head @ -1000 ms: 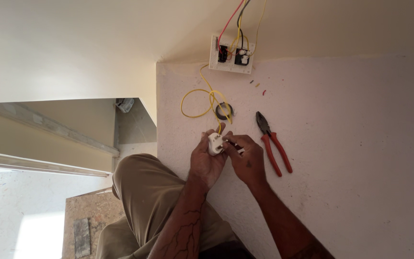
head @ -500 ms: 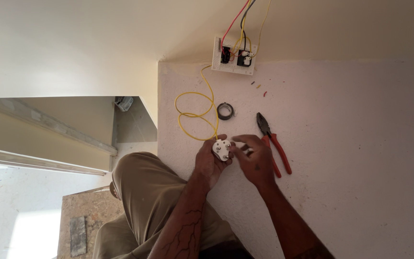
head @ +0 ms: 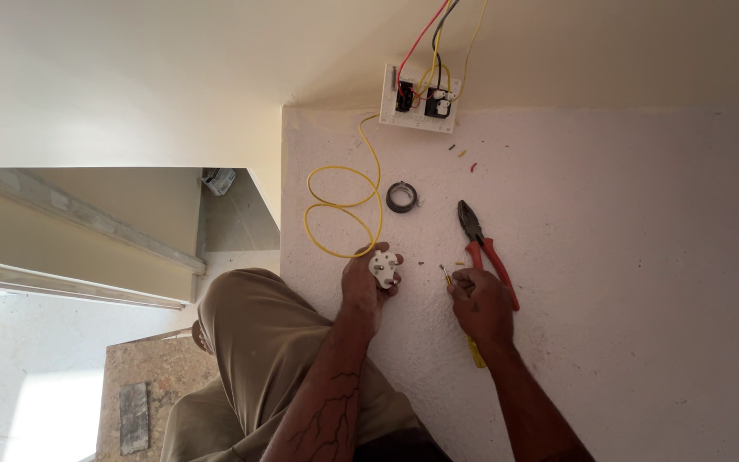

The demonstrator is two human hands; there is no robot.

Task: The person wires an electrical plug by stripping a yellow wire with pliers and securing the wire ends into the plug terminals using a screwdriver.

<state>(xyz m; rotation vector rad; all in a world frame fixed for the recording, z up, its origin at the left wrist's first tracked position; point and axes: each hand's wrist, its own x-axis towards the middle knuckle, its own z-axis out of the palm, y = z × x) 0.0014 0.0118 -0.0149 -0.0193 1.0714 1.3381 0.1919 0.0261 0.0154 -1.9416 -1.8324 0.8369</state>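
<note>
Head view, centre of the frame. I see the left hand [head: 364,287] just below centre, forearm rising from the lower middle edge, fingers curled around a white plug [head: 385,267] held at the fingertips with its pin face turned up toward the camera. The right hand [head: 481,304] sits to the right of it, well apart from the plug, forearm entering from the lower right; it is clenched on a yellow-handled screwdriver [head: 474,349], whose handle juts out below the fist toward the bottom of the frame while the thin tip shows just left of the knuckles at [head: 445,274].

A yellow wire [head: 339,210] runs from the plug, loops on the white textured surface [head: 626,257] above the left hand, and climbs to a white switch board [head: 419,98] at the upper centre, where red, black and yellow leads leave the top edge. A roll of black tape [head: 401,197] lies between the loop and the board. Red-handled pliers [head: 485,248] lie just above the right hand, one handle touching or passing behind the knuckles; I cannot tell which. Small wire clippings [head: 462,156] lie scattered below the board. A knee in khaki trousers [head: 258,342] fills the lower left centre.
</note>
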